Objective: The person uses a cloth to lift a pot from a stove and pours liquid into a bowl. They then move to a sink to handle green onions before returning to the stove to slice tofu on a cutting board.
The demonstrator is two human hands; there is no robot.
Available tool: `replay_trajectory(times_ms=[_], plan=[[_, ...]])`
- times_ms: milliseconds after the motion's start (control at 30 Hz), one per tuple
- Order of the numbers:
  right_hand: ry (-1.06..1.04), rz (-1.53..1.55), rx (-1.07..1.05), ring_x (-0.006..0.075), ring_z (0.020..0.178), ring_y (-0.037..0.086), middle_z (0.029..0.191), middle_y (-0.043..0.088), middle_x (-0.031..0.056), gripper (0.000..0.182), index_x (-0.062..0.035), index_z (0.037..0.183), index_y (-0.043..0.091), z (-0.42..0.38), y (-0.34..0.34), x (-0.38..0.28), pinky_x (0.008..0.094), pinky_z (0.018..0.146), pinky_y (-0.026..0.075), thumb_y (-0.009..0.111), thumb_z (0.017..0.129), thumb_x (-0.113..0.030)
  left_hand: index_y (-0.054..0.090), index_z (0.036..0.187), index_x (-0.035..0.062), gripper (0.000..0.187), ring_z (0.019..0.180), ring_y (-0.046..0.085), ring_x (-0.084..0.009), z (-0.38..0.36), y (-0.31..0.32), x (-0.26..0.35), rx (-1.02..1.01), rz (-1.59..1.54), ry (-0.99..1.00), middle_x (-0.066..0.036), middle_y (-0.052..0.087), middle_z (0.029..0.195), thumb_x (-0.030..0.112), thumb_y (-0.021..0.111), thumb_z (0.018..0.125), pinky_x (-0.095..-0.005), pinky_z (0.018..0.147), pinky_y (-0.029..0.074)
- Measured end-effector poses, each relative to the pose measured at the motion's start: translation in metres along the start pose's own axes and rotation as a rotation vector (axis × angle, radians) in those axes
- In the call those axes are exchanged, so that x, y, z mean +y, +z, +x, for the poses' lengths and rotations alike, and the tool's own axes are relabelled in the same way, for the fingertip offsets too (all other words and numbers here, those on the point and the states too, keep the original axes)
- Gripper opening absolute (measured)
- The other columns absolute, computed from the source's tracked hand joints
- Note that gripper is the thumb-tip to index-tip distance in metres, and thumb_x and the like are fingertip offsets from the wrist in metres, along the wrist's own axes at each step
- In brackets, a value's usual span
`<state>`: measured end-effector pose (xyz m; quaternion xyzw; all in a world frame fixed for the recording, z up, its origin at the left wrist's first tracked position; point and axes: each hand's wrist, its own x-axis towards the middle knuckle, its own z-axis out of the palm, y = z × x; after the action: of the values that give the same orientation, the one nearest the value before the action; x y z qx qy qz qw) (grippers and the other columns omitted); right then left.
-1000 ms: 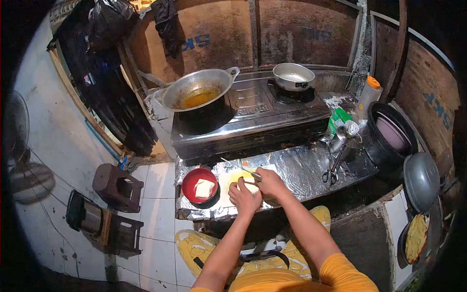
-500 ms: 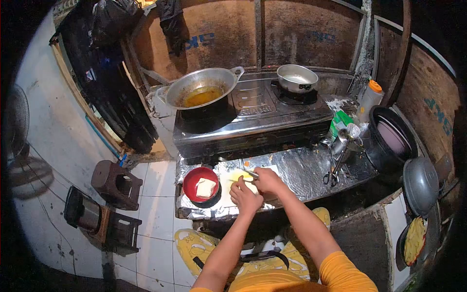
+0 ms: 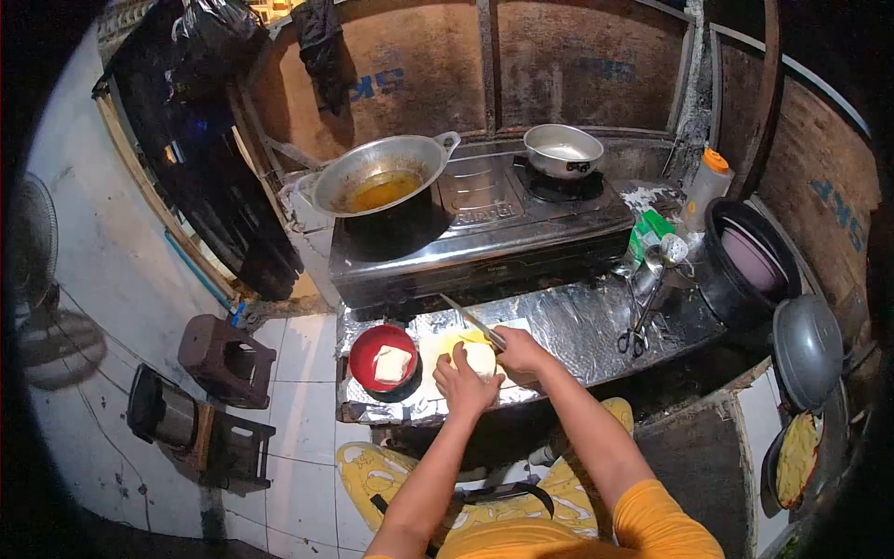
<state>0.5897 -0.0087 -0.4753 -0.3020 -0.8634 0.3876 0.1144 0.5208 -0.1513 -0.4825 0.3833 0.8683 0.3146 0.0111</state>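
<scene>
My right hand (image 3: 521,354) is wrapped round the handle of a knife (image 3: 472,320), whose blade points up and left over a foil-covered counter. Beside it, my left hand (image 3: 463,384) rests with bent, spread fingers against a white block (image 3: 480,359) on a pale board. Something yellow (image 3: 458,343) lies just behind the block, partly under the blade. A red bowl (image 3: 365,360) holding another white piece (image 3: 392,364) stands to the left of my left hand.
Behind the counter (image 3: 596,312) is a stove (image 3: 484,252) with a wok of oil (image 3: 382,189) and a small pot (image 3: 564,149). Scissors (image 3: 633,337), a bottle (image 3: 708,189) and a black tub (image 3: 715,279) are at the right. Stools (image 3: 228,359) stand at the left.
The knife has lifted off the yellow item, its blade now pointing up-left. My left hand's fingers have spread, and more of the white block shows.
</scene>
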Motion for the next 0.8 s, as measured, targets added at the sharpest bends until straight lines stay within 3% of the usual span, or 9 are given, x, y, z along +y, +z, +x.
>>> replay_trajectory(times_ms=[100,300,367,400,467,533,600,733,800], plan=[[-0.045,0.032,-0.075,0.0360,0.087,0.064,0.091,0.067,0.0182,0.027,-0.0029,0.097,0.060,0.011,0.005,0.001,0.0409,0.077,0.050,0.066,0.071,-0.005,0.029,0.141,0.0044,0.097,0.118,0.038,-0.0406,-0.003,0.011,-0.011,0.010,-0.002,-0.037,-0.024,0.040,0.128,0.028,0.083,0.064,-0.0491,0.104,0.031],[-0.059,0.087,-0.112,0.0338,0.082,0.064,0.087,0.066,0.0174,0.023,-0.0036,0.091,0.059,0.010,0.004,0.001,0.0404,0.073,0.049,0.070,0.071,-0.010,0.028,0.141,0.0015,0.094,0.118,0.040,-0.0387,0.011,0.013,-0.029,0.004,-0.130,0.123,-0.024,0.045,0.126,0.027,0.081,0.067,-0.0483,0.104,0.031],[-0.058,0.068,-0.096,0.0335,0.081,0.064,0.086,0.066,0.0172,0.024,-0.0040,0.091,0.059,0.001,0.001,-0.004,0.0403,0.072,0.049,0.071,0.071,-0.011,0.031,0.140,0.0009,0.092,0.119,0.041,-0.0397,0.021,0.005,-0.034,-0.082,-0.158,0.229,-0.024,0.046,0.129,0.026,0.081,0.067,-0.0476,0.104,0.033],[-0.017,0.075,-0.059,0.0340,0.081,0.064,0.086,0.066,0.0176,0.025,-0.0034,0.090,0.059,-0.005,0.001,-0.007,0.0406,0.072,0.050,0.072,0.071,-0.012,0.031,0.140,0.0009,0.092,0.119,0.041,-0.0397,0.027,0.000,-0.038,-0.084,-0.160,0.230,-0.024,0.046,0.129,0.026,0.081,0.067,-0.0476,0.104,0.033],[0.024,0.077,-0.027,0.0345,0.081,0.064,0.086,0.066,0.0179,0.027,-0.0028,0.090,0.059,-0.018,0.003,-0.014,0.0408,0.072,0.050,0.074,0.070,-0.013,0.035,0.139,0.0035,0.084,0.120,0.040,-0.0404,0.041,-0.021,-0.038,-0.214,-0.178,0.423,-0.022,0.046,0.131,0.017,0.078,0.068,-0.0461,0.105,0.034],[0.049,0.057,0.137,0.0359,0.083,0.065,0.086,0.066,0.0186,0.031,-0.0012,0.091,0.058,-0.031,0.010,-0.020,0.0418,0.074,0.051,0.076,0.070,-0.015,0.037,0.139,0.0047,0.085,0.122,0.041,-0.0422,0.056,-0.035,-0.039,-0.338,-0.197,0.375,-0.023,0.048,0.132,0.017,0.080,0.067,-0.0458,0.106,0.037],[0.100,0.046,0.166,0.0369,0.087,0.066,0.088,0.067,0.0194,0.035,-0.0005,0.095,0.057,-0.038,0.021,-0.017,0.0428,0.076,0.051,0.076,0.071,-0.017,0.039,0.139,0.0056,0.087,0.119,0.046,-0.0432,0.066,-0.026,-0.054,-0.424,-0.240,0.475,-0.024,0.051,0.128,0.021,0.081,0.065,-0.0472,0.100,0.041],[0.171,0.148,0.196,0.0367,0.089,0.066,0.091,0.068,0.0197,0.033,-0.0019,0.100,0.058,-0.049,0.023,-0.009,0.0427,0.078,0.052,0.074,0.075,-0.017,0.036,0.143,0.0074,0.093,0.118,0.049,-0.0393,0.060,-0.031,-0.059,-0.463,-0.311,0.404,-0.027,0.051,0.127,0.018,0.083,0.063,-0.0446,0.101,0.042],[0.228,0.097,0.314,0.0390,0.093,0.064,0.095,0.066,0.0217,0.030,-0.0009,0.103,0.056,-0.058,0.022,0.000,0.0455,0.080,0.050,0.068,0.080,-0.016,0.037,0.142,0.0039,0.094,0.118,0.050,-0.0375,0.050,-0.031,-0.063,-0.439,-0.313,0.350,-0.025,0.052,0.128,0.020,0.085,0.062,-0.0430,0.102,0.042]])
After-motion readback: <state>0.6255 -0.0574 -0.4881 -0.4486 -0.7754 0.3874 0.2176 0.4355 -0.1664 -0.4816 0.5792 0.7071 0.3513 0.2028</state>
